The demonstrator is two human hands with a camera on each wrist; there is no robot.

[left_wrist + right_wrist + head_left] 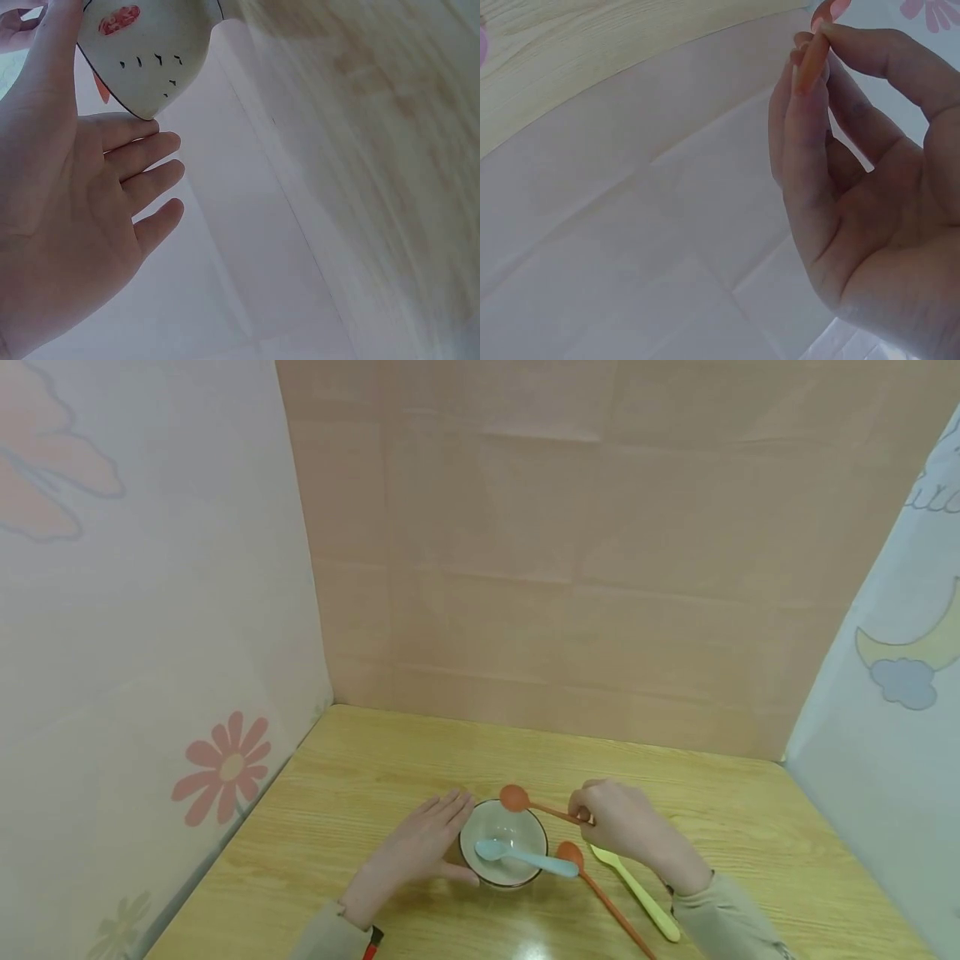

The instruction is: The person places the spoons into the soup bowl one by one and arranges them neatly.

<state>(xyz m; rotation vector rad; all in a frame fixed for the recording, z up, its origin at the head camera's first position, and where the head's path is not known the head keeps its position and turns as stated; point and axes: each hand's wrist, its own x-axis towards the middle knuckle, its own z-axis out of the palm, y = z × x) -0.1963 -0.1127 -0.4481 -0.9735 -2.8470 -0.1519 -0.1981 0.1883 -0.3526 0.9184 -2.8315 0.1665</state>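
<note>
A white bowl [489, 823] with a dark rim stands on the table, a light blue spoon [528, 857] lying in it with its handle over the right edge. My left hand [420, 843] rests against the bowl's left side, fingers straight and thumb apart. In the left wrist view the bowl [157, 52] shows dark marks and a red patch on its outside. My right hand [622, 822] pinches an orange spoon [514, 798] by its handle, the spoon's head above the bowl's far rim. The right wrist view shows the handle end [812, 64] between thumb and fingers.
Right of the bowl, a second orange spoon [609, 902] and a yellow-green spoon [643, 893] lie on the wooden table [360, 760]. A red and black object [372, 942] shows by the left sleeve. Cloth walls [480, 568] enclose the table's back and sides.
</note>
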